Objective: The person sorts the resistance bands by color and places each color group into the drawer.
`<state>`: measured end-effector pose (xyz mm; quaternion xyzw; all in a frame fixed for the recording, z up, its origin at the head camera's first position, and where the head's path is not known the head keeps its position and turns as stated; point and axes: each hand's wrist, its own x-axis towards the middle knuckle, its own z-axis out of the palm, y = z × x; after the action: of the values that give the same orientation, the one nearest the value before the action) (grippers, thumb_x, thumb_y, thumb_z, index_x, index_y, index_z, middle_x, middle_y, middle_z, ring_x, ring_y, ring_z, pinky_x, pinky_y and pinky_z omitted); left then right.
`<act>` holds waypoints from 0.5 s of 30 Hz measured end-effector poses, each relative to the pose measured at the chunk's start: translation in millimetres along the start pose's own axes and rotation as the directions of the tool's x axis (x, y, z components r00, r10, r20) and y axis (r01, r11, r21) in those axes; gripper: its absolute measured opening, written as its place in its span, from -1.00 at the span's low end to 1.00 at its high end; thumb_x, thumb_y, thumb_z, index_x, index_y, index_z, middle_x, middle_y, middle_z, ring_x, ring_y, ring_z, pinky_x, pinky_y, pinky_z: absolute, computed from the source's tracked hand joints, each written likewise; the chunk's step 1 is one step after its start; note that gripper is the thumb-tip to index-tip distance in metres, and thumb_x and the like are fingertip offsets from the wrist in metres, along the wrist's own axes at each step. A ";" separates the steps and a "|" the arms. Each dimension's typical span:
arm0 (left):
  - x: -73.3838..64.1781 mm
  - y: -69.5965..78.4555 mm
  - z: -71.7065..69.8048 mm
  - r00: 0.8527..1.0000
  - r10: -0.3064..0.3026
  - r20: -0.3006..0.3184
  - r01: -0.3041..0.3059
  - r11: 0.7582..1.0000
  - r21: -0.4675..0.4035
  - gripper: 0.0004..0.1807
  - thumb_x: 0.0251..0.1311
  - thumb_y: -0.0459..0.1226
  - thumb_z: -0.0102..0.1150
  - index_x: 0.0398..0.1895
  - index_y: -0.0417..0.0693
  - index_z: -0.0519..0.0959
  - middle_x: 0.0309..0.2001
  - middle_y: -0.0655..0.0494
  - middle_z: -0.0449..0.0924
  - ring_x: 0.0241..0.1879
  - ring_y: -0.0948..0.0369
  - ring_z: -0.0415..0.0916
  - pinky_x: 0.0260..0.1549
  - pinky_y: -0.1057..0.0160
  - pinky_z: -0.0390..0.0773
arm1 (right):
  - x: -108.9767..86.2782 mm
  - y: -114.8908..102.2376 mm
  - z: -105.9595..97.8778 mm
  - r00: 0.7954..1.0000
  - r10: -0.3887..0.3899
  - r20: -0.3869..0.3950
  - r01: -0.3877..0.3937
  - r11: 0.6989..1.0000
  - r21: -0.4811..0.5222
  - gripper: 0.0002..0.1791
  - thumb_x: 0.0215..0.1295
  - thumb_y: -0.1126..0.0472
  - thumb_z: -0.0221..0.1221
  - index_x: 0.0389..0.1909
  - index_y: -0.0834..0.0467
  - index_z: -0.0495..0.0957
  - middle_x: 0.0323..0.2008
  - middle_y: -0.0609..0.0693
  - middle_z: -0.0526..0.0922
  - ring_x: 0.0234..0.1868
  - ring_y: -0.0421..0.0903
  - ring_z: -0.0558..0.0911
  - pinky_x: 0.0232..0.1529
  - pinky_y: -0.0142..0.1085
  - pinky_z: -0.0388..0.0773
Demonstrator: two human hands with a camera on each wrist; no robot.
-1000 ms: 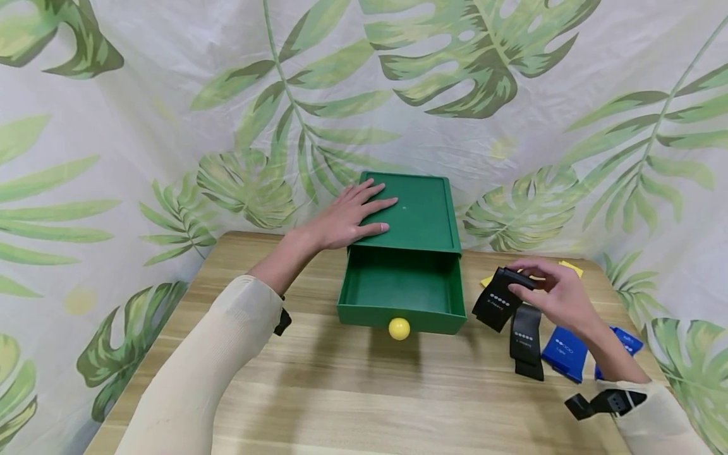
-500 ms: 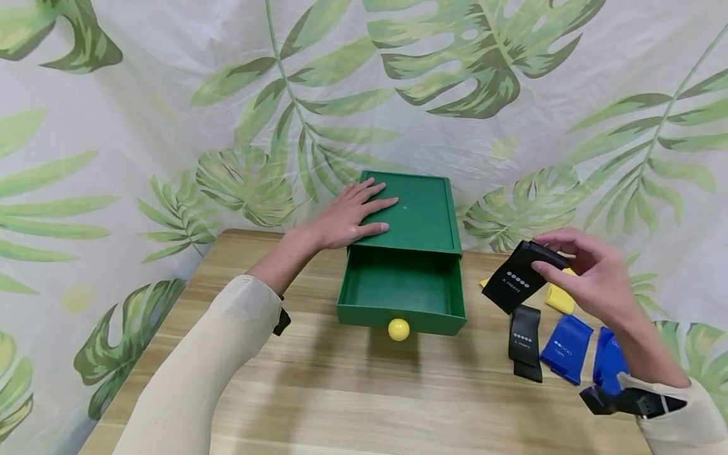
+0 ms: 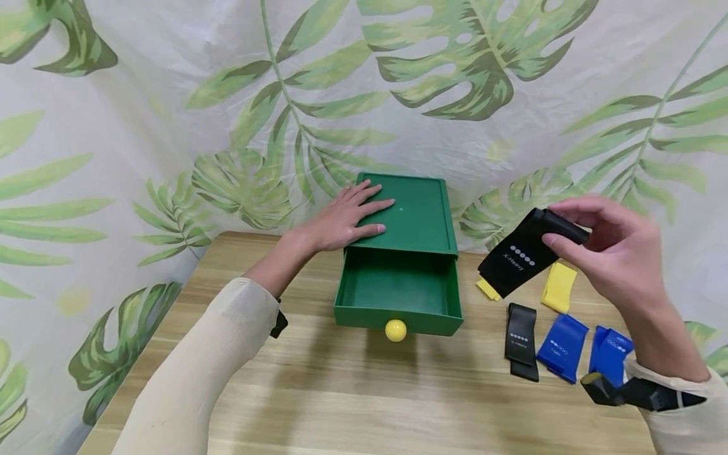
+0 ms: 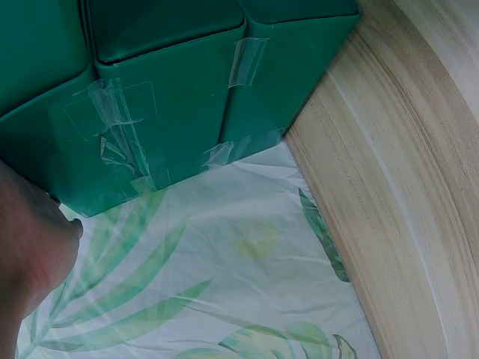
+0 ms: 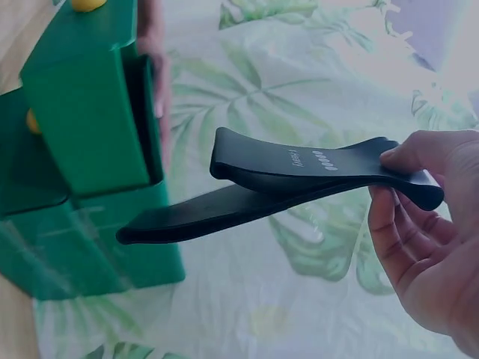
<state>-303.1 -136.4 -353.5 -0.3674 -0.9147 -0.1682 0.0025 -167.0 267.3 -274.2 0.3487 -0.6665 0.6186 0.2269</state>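
A folded black resistance band [image 3: 520, 253] marked "X-Heavy" hangs in the air, pinched at its upper end between thumb and fingers of my right hand [image 3: 620, 249]. The right wrist view shows the same black band [image 5: 299, 168] side-on, its folded layers spread apart. With spread fingers, my left hand [image 3: 352, 215] rests flat on top of the green drawer cabinet [image 3: 421, 215]. Its top drawer [image 3: 398, 319] is pulled out, bare inside, with a yellow ball knob [image 3: 395, 330] on the front. In the left wrist view only part of the left hand [image 4: 34, 239] shows.
On the wooden table [image 3: 352, 392], right of the cabinet, lie another black band [image 3: 520, 341], a blue band [image 3: 563, 347], a second blue band [image 3: 611, 354] and a yellow band [image 3: 559, 287]. A yellow piece [image 3: 488, 289] peeks out below the held band. A leaf-print cloth [image 3: 318, 76] hangs behind.
My right hand has lifted the black resistance band up and to the right, away from the other bands, uncovering the yellow one. My left hand has stayed on the cabinet.
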 end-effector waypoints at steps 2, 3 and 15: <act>0.4 -0.3 0.2 1.000 0.001 -0.002 -0.001 1.000 -0.001 -0.31 0.63 0.13 -0.07 0.72 0.23 0.16 0.74 -0.05 -0.15 0.72 -0.01 -0.42 0.62 -0.19 -0.36 | 3.8 -3.5 3.3 1.000 -0.003 -0.011 0.003 1.000 0.018 -0.59 -0.03 0.81 0.29 -0.07 0.74 0.56 -0.15 0.16 0.81 -0.22 -0.12 0.80 -0.48 -0.52 0.58; 0.5 -0.4 0.3 1.000 0.001 -0.002 -0.001 1.000 0.000 -0.31 0.63 0.13 -0.07 0.72 0.22 0.16 0.74 -0.05 -0.15 0.72 -0.01 -0.42 0.62 -0.19 -0.36 | 5.3 -5.0 5.2 1.000 -0.005 -0.013 0.006 1.000 0.027 -0.59 -0.03 0.81 0.30 -0.07 0.74 0.56 -0.15 0.17 0.81 -0.21 -0.11 0.81 -0.45 -0.52 0.60; 1.1 0.1 0.5 1.000 0.001 -0.007 -0.001 1.000 0.003 -0.31 0.63 0.13 -0.07 0.71 0.21 0.18 0.73 -0.06 -0.14 0.72 -0.02 -0.40 0.62 -0.18 -0.36 | 20.0 -12.2 40.7 0.999 -0.011 -0.040 0.015 0.995 0.098 -0.60 0.03 0.77 0.33 -0.04 0.69 0.58 -0.14 0.20 0.79 -0.19 -0.04 0.81 -0.22 -0.40 0.73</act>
<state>-303.8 -135.4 -353.8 -0.3673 -0.9148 -0.1682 0.0062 -165.8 223.7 -256.7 0.3517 -0.6283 0.6559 0.2265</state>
